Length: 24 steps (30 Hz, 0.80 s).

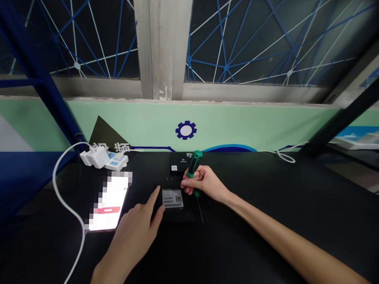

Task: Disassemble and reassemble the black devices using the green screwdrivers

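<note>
A flat black device point(172, 198) with a printed label of barcodes and a square code lies on the black table. My left hand point(141, 219) rests at its left side, index finger stretched out and thumb apart, both touching it. Above its upper right corner, my right hand point(203, 183) is closed around a green and black screwdriver point(195, 162), held with the handle up. Fingers hide its lower end. Below that hand, a thin shaft with a green collar point(196, 194) lies on the table, apparently a second screwdriver. A few tiny metal pieces point(170, 179), perhaps screws, lie behind the device.
Behind the device sits a black box point(179, 162) with a small white sticker. To the left lies a lit phone point(111, 203). A white power strip point(116, 161) with a plugged-in adapter point(95, 156) and a looping white cable point(69, 210) occupy the left side.
</note>
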Each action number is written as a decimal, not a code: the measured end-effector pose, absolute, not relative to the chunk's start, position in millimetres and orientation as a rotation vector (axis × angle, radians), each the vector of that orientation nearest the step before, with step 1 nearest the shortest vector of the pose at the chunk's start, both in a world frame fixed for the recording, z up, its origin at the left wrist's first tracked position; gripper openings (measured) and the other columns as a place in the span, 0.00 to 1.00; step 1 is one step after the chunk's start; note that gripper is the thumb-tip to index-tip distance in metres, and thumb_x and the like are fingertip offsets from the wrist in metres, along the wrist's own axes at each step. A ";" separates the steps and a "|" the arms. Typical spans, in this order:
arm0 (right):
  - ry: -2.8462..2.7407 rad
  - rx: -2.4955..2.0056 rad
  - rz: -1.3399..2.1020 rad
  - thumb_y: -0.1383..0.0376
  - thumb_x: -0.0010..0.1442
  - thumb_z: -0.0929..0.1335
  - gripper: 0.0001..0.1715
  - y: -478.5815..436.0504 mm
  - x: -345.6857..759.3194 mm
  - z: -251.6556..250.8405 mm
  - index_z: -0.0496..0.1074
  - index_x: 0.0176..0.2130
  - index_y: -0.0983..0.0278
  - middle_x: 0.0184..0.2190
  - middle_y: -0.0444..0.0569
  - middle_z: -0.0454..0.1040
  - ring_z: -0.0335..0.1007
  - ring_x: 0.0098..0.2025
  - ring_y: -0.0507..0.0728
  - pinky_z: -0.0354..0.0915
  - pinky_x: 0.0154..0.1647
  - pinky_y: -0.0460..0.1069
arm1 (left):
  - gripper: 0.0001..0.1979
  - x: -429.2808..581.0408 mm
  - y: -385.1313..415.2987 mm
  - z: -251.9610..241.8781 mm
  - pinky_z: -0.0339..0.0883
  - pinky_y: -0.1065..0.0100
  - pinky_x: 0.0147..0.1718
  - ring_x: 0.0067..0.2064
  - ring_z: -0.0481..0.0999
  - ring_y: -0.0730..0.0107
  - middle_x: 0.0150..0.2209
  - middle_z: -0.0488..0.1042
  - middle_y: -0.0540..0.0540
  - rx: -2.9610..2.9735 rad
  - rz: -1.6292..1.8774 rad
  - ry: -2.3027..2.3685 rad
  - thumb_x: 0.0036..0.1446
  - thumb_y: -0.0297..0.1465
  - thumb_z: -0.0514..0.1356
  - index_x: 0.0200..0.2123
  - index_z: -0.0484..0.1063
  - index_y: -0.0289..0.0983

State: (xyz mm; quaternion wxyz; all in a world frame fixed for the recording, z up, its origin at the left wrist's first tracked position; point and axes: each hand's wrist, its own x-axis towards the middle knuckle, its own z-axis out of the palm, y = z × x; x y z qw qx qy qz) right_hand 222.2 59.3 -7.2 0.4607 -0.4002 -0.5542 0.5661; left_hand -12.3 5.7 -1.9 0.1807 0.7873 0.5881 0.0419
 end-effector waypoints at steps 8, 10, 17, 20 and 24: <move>-1.379 -0.989 1.380 0.57 0.45 0.81 0.21 60.7 226.0 -10.9 0.72 0.22 0.66 0.29 0.51 0.83 0.76 0.24 0.51 0.71 0.25 0.45 | 0.31 -13.2 7.4 -5.0 0.61 0.65 0.29 0.32 0.78 0.56 0.30 0.76 0.46 2.228 0.146 1.641 0.70 0.44 0.41 0.73 0.47 0.42; -1.387 -0.985 1.379 0.55 0.45 0.81 0.22 59.6 225.4 -9.3 0.72 0.20 0.66 0.29 0.51 0.83 0.75 0.24 0.51 0.71 0.25 0.45 | 0.31 -13.4 7.1 -4.6 0.61 0.65 0.29 0.32 0.78 0.56 0.30 0.76 0.45 2.228 0.148 1.640 0.70 0.44 0.42 0.73 0.47 0.41; -1.498 -0.961 1.368 0.52 0.51 0.78 0.20 57.6 225.8 -4.8 0.80 0.27 0.66 0.25 0.48 0.80 0.73 0.23 0.51 0.70 0.27 0.46 | 0.30 -11.8 5.5 0.4 0.60 0.67 0.28 0.32 0.78 0.57 0.31 0.77 0.44 2.234 0.125 1.647 0.71 0.42 0.42 0.73 0.48 0.41; -1.520 -0.936 1.382 0.51 0.54 0.77 0.20 57.9 227.9 -6.4 0.81 0.31 0.67 0.22 0.47 0.79 0.73 0.23 0.51 0.70 0.28 0.47 | 0.30 -11.2 5.8 1.1 0.59 0.66 0.27 0.31 0.78 0.57 0.31 0.77 0.44 2.233 0.104 1.652 0.71 0.42 0.42 0.73 0.47 0.42; -1.514 -0.900 1.426 0.51 0.56 0.76 0.21 58.2 229.9 -8.8 0.80 0.34 0.68 0.23 0.48 0.78 0.74 0.25 0.52 0.71 0.30 0.47 | 0.30 -11.5 5.9 0.6 0.59 0.66 0.28 0.31 0.78 0.57 0.31 0.77 0.45 2.238 0.106 1.653 0.71 0.41 0.43 0.73 0.47 0.42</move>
